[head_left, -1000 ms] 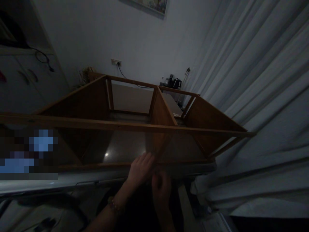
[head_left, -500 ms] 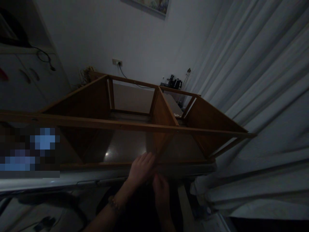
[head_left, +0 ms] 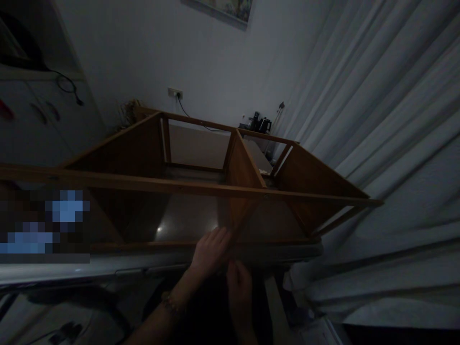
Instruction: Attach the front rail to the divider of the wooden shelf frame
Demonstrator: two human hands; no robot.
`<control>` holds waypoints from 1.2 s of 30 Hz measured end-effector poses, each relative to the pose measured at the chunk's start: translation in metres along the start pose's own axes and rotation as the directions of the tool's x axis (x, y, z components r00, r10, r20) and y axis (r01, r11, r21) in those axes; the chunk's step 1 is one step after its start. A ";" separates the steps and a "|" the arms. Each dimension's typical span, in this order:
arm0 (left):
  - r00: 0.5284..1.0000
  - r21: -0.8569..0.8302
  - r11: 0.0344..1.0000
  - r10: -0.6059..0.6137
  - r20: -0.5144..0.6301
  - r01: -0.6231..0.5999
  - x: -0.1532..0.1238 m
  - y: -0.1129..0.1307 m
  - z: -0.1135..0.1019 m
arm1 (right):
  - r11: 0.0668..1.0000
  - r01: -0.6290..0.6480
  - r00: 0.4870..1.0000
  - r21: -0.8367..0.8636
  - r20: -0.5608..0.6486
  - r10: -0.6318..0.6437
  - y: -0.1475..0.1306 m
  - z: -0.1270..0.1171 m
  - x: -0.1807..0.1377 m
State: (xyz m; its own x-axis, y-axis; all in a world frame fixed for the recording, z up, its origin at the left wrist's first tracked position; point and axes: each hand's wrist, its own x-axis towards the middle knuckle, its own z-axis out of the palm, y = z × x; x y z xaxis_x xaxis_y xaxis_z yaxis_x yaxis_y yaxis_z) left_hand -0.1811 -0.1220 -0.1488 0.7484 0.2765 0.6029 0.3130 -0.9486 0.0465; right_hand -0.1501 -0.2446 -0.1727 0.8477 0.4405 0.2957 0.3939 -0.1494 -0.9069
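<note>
A brown wooden shelf unit, a frame with dividing panels, lies across a grey-topped table. My left hand, a bead bracelet at its wrist, curls its fingers over the lower front rail beside the middle panel. Just below and to the right, my right hand is closed in a pinch near the table edge. Whatever it may hold is too dark and small to make out.
White curtains hang along the right side. A black kettle stands behind the frame, near a plugged-in wall socket. White cabinets are at the left. A blurred patch covers the lower left.
My left hand stays in place on the frame. My right hand has shifted very slightly, still closed. The frame has not visibly moved.
</note>
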 end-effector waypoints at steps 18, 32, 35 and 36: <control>1.000 0.001 1.000 0.004 -0.022 -0.004 0.000 -0.001 0.000 | 0.667 0.481 0.864 -0.569 0.181 -0.469 0.009 -0.028 0.014; 1.000 -0.012 1.000 0.001 -0.026 -0.001 0.000 -0.001 0.000 | 0.667 0.530 0.813 -0.524 0.090 -0.575 0.017 -0.037 0.020; 0.999 0.002 1.000 0.019 -0.030 -0.019 0.000 -0.001 0.000 | 0.658 0.583 0.791 -0.476 0.148 -0.594 0.015 -0.035 0.020; 0.999 0.007 1.000 0.023 -0.029 -0.022 0.000 -0.001 -0.001 | 0.657 0.598 0.783 -0.458 0.162 -0.600 0.014 -0.035 0.020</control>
State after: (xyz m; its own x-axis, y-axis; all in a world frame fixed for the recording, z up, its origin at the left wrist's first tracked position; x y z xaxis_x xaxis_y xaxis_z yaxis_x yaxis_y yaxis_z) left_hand -0.1818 -0.1212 -0.1485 0.7381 0.2503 0.6266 0.3002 -0.9535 0.0273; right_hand -0.1151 -0.2686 -0.1690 0.3701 0.5784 0.7270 0.9289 -0.2400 -0.2819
